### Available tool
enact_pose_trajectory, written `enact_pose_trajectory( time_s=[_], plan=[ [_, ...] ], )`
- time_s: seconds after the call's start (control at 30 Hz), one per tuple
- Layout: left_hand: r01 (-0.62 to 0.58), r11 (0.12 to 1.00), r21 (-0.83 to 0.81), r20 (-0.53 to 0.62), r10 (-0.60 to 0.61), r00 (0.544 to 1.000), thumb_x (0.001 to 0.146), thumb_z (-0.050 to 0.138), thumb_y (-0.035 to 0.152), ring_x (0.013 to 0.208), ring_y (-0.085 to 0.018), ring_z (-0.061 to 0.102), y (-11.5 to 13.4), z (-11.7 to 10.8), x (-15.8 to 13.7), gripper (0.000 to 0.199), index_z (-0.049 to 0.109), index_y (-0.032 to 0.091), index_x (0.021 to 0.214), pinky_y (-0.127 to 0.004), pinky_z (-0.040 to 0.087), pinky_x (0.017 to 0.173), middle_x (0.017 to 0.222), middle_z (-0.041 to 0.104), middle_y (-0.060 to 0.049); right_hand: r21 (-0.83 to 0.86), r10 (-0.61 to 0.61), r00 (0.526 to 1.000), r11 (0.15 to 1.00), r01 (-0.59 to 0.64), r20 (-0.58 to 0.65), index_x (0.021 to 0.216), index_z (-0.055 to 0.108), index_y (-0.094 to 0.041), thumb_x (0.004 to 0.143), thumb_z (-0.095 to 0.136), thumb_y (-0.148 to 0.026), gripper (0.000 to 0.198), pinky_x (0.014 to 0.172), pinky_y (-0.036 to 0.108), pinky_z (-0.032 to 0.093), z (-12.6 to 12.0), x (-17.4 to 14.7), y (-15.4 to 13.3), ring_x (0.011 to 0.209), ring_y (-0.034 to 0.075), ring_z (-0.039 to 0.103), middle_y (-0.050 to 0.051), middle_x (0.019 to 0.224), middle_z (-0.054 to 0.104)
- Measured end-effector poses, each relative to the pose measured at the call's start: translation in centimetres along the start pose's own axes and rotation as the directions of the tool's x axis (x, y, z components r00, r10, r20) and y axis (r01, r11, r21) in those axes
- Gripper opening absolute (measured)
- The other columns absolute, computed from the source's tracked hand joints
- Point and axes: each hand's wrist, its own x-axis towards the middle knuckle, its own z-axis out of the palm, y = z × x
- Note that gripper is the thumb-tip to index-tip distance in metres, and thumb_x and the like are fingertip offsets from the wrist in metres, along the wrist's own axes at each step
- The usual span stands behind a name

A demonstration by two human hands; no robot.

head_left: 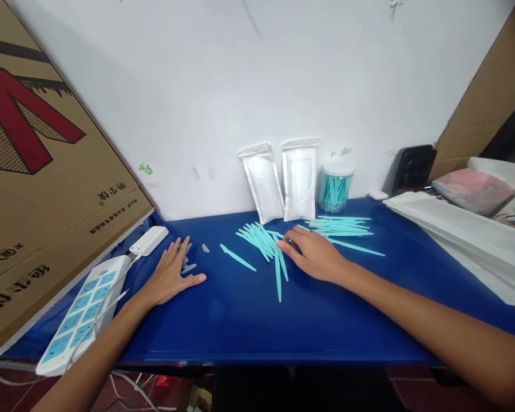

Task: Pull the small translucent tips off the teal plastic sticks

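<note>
My left hand (169,274) lies at the left with its fingers spread, palm toward the blue tabletop. Several small translucent caps (189,268) lie beside and partly under its fingers, and one stray cap (205,248) sits to the right. Slim turquoise sticks that look like eyebrow razors form a fanned pile (257,239) in the middle. A single razor (238,257) lies apart on the left. My right hand (313,252) is at the pile's right side, fingers curled and thumb low over the razors. What is between its fingertips is hidden. Behind it lies a second razor pile (341,226).
Two silvery padded pouches (300,180) lean on the wall beside a white-lidded jar (336,189) of turquoise sticks. A power strip (86,312), a white adapter (149,240) and a big cardboard box (68,189) line the left. White packaging (463,229) covers the right side.
</note>
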Motion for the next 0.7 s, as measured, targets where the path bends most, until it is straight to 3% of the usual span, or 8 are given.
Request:
enact_pose_trajectory(
  time_s=[0.1, 0.2, 0.27, 0.37, 0.57, 0.7],
  plan=[
    [0.044, 0.998, -0.042, 0.001, -0.044, 0.999, 0.085, 0.056, 0.075, 0.157, -0.043, 0.014, 1.7, 0.2, 1.3, 0.110, 0.006, 0.024, 0.168, -0.061, 0.020, 0.122, 0.172, 0.013, -0.020, -0.010, -0.025, 1.000, 1.000, 0.025, 0.004, 0.093, 0.062, -0.021, 0.109, 0.028, -0.054, 0.050, 0.072, 0.031, 0.042, 0.2, 0.0, 0.0, 0.083, 0.020, 0.063, 0.006, 0.094, 0.065],
    [-0.042, 0.989, -0.138, -0.016, 0.040, 0.999, 0.092, 0.051, 0.069, 0.155, -0.036, 0.024, 3.6, 0.1, 2.6, 0.086, 0.028, 0.026, 0.163, -0.053, 0.026, 0.123, 0.169, 0.025, -0.014, -0.003, -0.042, 0.999, 0.999, 0.042, 0.001, 0.093, 0.062, -0.021, 0.109, 0.028, -0.052, 0.049, 0.074, 0.031, 0.042, 0.3, 0.1, 0.3, 0.084, 0.020, 0.063, 0.005, 0.093, 0.064],
    [-0.094, 0.978, -0.184, -0.056, 0.085, 0.995, 0.096, 0.047, 0.065, 0.148, -0.033, 0.034, 4.6, 0.1, 3.2, 0.067, 0.046, 0.026, 0.151, -0.051, 0.029, 0.120, 0.159, 0.040, -0.012, 0.005, -0.047, 0.999, 0.999, 0.047, -0.002, 0.093, 0.062, -0.021, 0.110, 0.028, -0.051, 0.048, 0.076, 0.030, 0.043, 0.3, 0.1, 0.5, 0.085, 0.020, 0.063, 0.005, 0.093, 0.063],
    [-0.124, 0.972, -0.201, -0.115, 0.102, 0.988, 0.099, 0.046, 0.060, 0.131, -0.031, 0.046, 5.4, 0.2, 3.5, 0.050, 0.059, 0.026, 0.133, -0.051, 0.034, 0.114, 0.137, 0.055, -0.010, 0.016, -0.052, 0.999, 0.999, 0.052, -0.001, 0.088, 0.060, -0.021, 0.110, 0.029, -0.050, 0.048, 0.077, 0.030, 0.043, 0.3, 0.2, 0.6, 0.085, 0.020, 0.063, 0.005, 0.090, 0.063],
    [-0.152, 0.962, -0.228, -0.110, 0.129, 0.985, 0.101, 0.044, 0.055, 0.104, -0.026, 0.052, 6.7, -0.1, 3.5, 0.038, 0.063, 0.024, 0.109, -0.042, 0.042, 0.096, 0.106, 0.060, -0.007, 0.014, -0.035, 0.999, 0.999, 0.035, -0.001, 0.080, 0.056, -0.021, 0.109, 0.031, -0.050, 0.048, 0.072, 0.030, 0.042, 0.1, 0.2, 0.3, 0.078, 0.018, 0.061, 0.004, 0.086, 0.062],
    [-0.188, 0.956, -0.225, -0.080, 0.174, 0.981, 0.102, 0.043, 0.054, 0.090, -0.023, 0.055, 8.1, -0.6, 3.4, 0.036, 0.060, 0.023, 0.099, -0.036, 0.044, 0.084, 0.094, 0.061, -0.005, -0.008, 0.015, 1.000, 1.000, -0.015, -0.024, 0.088, 0.062, -0.021, 0.108, 0.032, -0.054, 0.049, 0.072, 0.031, 0.043, 0.2, 0.3, -0.2, 0.081, 0.020, 0.063, 0.006, 0.093, 0.065]
  ],
)
